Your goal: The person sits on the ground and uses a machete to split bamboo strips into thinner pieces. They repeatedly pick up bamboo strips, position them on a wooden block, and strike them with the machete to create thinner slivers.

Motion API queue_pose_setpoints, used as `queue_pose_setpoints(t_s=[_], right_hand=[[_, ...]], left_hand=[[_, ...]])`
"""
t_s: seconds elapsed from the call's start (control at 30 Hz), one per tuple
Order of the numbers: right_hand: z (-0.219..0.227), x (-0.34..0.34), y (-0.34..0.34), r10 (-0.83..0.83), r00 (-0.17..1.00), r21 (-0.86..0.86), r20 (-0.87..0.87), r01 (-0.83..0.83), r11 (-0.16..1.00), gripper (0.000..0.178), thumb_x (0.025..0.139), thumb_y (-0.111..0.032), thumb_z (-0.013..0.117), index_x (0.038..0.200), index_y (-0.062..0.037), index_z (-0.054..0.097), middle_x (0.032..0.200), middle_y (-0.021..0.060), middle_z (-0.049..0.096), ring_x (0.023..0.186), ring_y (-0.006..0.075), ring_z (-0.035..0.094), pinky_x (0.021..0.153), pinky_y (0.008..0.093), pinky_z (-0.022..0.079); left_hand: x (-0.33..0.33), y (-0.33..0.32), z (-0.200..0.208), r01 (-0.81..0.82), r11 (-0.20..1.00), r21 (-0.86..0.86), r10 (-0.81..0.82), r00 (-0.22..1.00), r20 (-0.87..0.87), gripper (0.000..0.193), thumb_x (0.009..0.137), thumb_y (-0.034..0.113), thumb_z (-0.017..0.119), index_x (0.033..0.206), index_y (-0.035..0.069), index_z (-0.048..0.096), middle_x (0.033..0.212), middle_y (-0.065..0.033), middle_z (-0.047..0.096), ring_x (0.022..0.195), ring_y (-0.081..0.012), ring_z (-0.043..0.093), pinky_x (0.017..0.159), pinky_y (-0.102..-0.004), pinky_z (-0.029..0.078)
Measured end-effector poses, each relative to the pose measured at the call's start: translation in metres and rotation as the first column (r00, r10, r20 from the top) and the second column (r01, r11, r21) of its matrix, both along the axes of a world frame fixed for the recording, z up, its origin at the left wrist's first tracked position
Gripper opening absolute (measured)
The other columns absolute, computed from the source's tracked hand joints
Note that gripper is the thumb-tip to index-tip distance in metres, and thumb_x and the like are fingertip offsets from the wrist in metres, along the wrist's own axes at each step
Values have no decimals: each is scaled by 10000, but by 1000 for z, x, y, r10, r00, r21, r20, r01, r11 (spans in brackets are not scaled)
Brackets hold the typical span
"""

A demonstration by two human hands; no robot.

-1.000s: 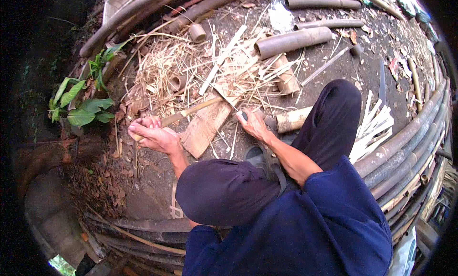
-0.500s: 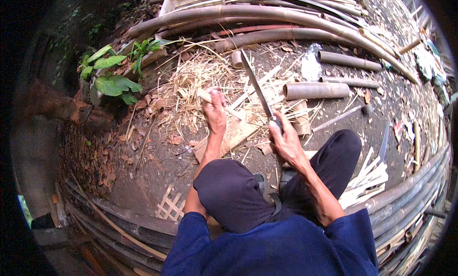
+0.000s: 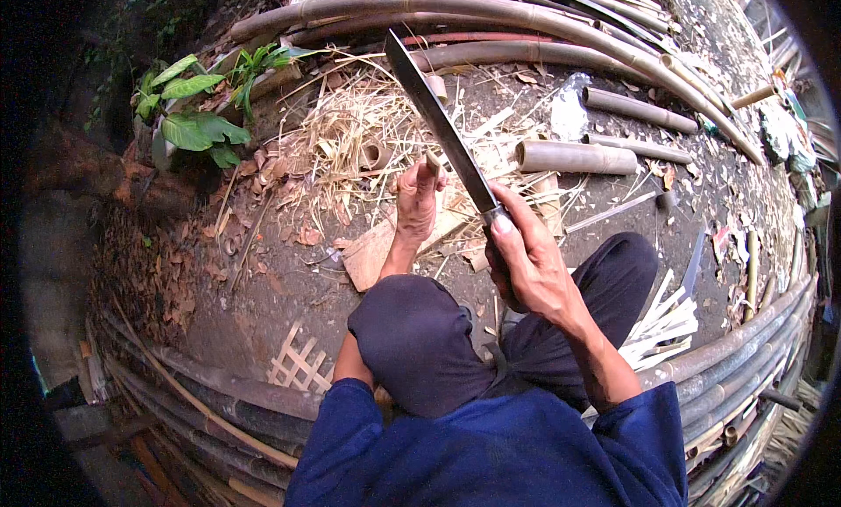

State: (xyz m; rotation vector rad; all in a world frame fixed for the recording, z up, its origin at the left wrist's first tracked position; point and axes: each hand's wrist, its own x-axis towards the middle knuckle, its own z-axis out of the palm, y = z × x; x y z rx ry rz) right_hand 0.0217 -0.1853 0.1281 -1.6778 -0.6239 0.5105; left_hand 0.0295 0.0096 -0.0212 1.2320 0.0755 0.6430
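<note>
My right hand (image 3: 533,263) is wrapped around the handle of a long machete (image 3: 442,121). Its dark blade slants up and to the left, raised above the ground. Fingers closed, my left hand (image 3: 415,202) grips a short bamboo piece (image 3: 433,163), seen nearly end-on just left of the blade. Blade and piece look apart, though the gap is hard to judge. Below my left hand lies a flat wooden board (image 3: 366,258) on the dirt. A short hollow bamboo section (image 3: 375,156) rests on the shavings (image 3: 337,134) beyond that hand.
Cut bamboo tubes (image 3: 578,157) lie to the right, near a clear plastic bag (image 3: 569,108) and a mallet-like tool (image 3: 666,200). Long bamboo poles (image 3: 526,14) span the back. A saw (image 3: 694,266) and pale split strips (image 3: 661,332) sit by my right knee. Leafy plants (image 3: 193,130) grow at left.
The machete has risen and swung left, with my right hand lifted. My left hand has shifted right and nearer, turning the bamboo piece upward. The hollow section behind it has come into view.
</note>
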Motion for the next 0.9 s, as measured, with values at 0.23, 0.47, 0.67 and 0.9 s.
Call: queue_pose_setpoints(t_s=[0.23, 0.47, 0.67, 0.9], right_hand=[[0, 4, 2, 51, 993, -41, -109, -56, 998, 422, 1023, -279, 429, 1398, -86, 421, 714, 8, 484, 608, 92, 439, 583, 259, 400], [27, 0, 0, 71, 845, 44, -531, -57, 997, 443, 1032, -300, 424, 1413, -79, 378, 768, -24, 436, 560, 69, 443, 478, 244, 385], [8, 3, -4, 88, 956, -8, -281, -94, 995, 439, 1044, -285, 400, 1440, -110, 330, 745, -16, 426, 560, 58, 410, 472, 218, 374], [13, -2, -4, 28, 978, -67, -205, -43, 997, 425, 1027, -286, 434, 1398, -83, 396, 710, 15, 475, 577, 117, 463, 542, 304, 413]], left_hand=[[-1, 0, -3, 62, 998, 19, -62, 997, -39, 584, 919, 617, 501, 785, 51, 554, 725, 8, 483, 692, -92, 419, 650, -269, 341], [-3, 2, -6, 57, 997, 56, -52, 995, -83, 603, 905, 635, 511, 790, 45, 566, 725, 14, 496, 689, -89, 428, 650, -265, 346], [-1, -4, 2, 90, 995, 42, -85, 991, -100, 609, 902, 637, 513, 803, 40, 580, 724, 22, 498, 694, -80, 438, 645, -250, 354], [0, -4, 1, 92, 994, 66, -86, 992, -91, 617, 887, 653, 518, 791, 46, 565, 728, 21, 491, 697, -79, 436, 642, -248, 350]])
